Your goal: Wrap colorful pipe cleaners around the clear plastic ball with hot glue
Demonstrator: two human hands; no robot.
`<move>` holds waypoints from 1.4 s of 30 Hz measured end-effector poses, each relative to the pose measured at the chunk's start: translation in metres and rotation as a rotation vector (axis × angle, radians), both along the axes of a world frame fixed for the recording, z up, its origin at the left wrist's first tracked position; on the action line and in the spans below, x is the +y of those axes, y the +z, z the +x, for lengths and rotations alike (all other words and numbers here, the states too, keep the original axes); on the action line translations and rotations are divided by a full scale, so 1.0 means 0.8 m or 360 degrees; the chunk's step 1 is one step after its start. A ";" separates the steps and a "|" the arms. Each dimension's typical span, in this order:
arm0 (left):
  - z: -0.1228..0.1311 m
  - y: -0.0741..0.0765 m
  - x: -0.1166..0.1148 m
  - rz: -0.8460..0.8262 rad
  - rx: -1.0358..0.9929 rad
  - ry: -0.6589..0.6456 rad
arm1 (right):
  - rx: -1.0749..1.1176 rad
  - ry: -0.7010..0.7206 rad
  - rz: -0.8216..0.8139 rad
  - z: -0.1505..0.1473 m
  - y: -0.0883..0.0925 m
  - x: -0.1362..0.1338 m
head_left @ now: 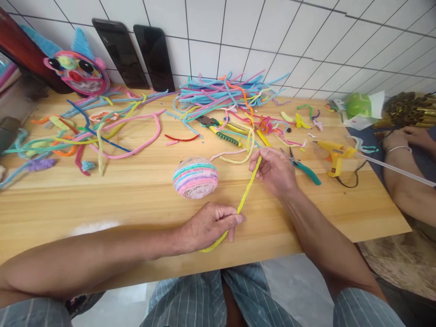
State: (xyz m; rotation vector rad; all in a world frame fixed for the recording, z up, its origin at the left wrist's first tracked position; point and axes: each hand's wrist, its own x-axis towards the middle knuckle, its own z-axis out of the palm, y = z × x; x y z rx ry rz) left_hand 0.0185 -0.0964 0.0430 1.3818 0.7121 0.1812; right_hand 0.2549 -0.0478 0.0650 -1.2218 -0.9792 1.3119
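A yellow pipe cleaner (pixel 248 188) stretches taut between my two hands over the wooden table (pixel 136 200). My left hand (pixel 213 225) pinches its lower part, and a short tail sticks out below the fingers. My right hand (pixel 274 170) pinches its upper end. Just left of the right hand sits a dome wound from pastel pipe cleaners (pixel 195 177), touching neither hand.
Loose coloured pipe cleaners (pixel 221 93) are piled at the back and left. Pliers (pixel 218 129), teal-handled pliers (pixel 304 169) and a yellow glue gun (pixel 335 156) lie near my right hand. A pipe-cleaner face (pixel 78 70) and two phones (pixel 136 54) lean on the tiled wall. Another person's arm (pixel 405 177) rests at right.
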 end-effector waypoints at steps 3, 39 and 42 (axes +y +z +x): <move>-0.001 0.001 -0.002 0.0012 -0.0008 0.0010 | -0.0021 -0.0052 0.0004 0.004 -0.002 0.004; -0.004 0.006 0.005 -0.0235 -0.0032 -0.0090 | 0.0209 -0.0461 0.0161 0.080 -0.013 0.043; -0.005 0.003 0.005 -0.0251 -0.0040 -0.0089 | 0.0229 -0.0474 0.0185 0.083 -0.013 0.044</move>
